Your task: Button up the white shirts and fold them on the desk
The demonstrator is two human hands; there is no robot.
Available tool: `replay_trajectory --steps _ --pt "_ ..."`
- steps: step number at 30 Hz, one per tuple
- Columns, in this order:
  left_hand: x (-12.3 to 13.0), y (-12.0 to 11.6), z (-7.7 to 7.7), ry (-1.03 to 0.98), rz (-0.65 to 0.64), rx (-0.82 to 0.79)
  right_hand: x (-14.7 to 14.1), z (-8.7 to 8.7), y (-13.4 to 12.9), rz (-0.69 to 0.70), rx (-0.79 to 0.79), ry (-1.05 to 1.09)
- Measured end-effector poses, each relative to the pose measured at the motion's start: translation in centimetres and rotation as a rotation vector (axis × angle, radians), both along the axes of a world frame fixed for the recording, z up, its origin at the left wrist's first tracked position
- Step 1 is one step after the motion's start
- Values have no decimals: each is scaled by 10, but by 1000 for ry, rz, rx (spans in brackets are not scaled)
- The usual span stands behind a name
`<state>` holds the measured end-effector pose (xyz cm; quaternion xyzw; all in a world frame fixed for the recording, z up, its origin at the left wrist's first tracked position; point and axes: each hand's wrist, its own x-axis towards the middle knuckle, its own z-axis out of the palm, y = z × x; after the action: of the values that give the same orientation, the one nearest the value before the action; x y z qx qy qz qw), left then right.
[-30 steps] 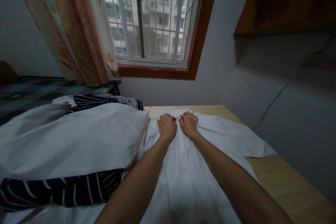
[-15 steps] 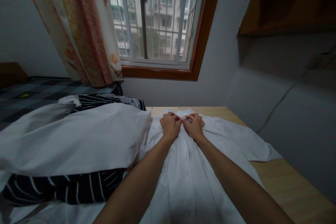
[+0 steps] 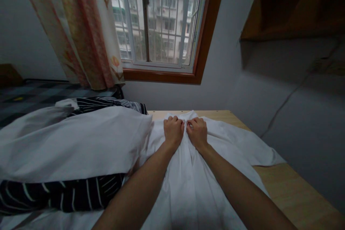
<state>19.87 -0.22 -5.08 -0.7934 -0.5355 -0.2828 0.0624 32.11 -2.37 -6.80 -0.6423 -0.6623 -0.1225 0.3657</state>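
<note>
A white shirt [image 3: 188,187] lies spread over the wooden table [image 3: 299,187], its collar [image 3: 192,114] toward the wall and one sleeve [image 3: 250,143] stretched out to the right. My left hand [image 3: 174,129] pinches the fabric just below the collar. Close beside it, my right hand [image 3: 197,131] grips the shirt's other front edge, fingers curled. A narrow gap separates the fingertips. Folds run down from the pinched place. Any button between the fingers is too small to make out.
A pile of white cloth [image 3: 88,143] and black striped fabric [image 3: 67,194] lies left of the shirt. Behind it stands a checked bed [image 3: 35,93]. A curtain [image 3: 86,36] hangs beside the window [image 3: 161,21]; a wooden shelf [image 3: 291,28] juts out at upper right.
Both hands stay at the collar; their fingers have curled in more and the wrists are slightly turned. The collar's tip stands up higher. The whole view has shifted a little.
</note>
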Motion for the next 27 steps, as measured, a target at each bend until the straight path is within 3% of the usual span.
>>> replay_trajectory --steps 9,17,27 --pt "-1 -2 2 26 -46 -9 9 -11 17 133 -75 289" --pt "-2 -1 2 59 -93 11 11 -14 21 175 -78 427" --pt "-2 0 2 21 -92 -21 19 -17 25 327 -86 590"
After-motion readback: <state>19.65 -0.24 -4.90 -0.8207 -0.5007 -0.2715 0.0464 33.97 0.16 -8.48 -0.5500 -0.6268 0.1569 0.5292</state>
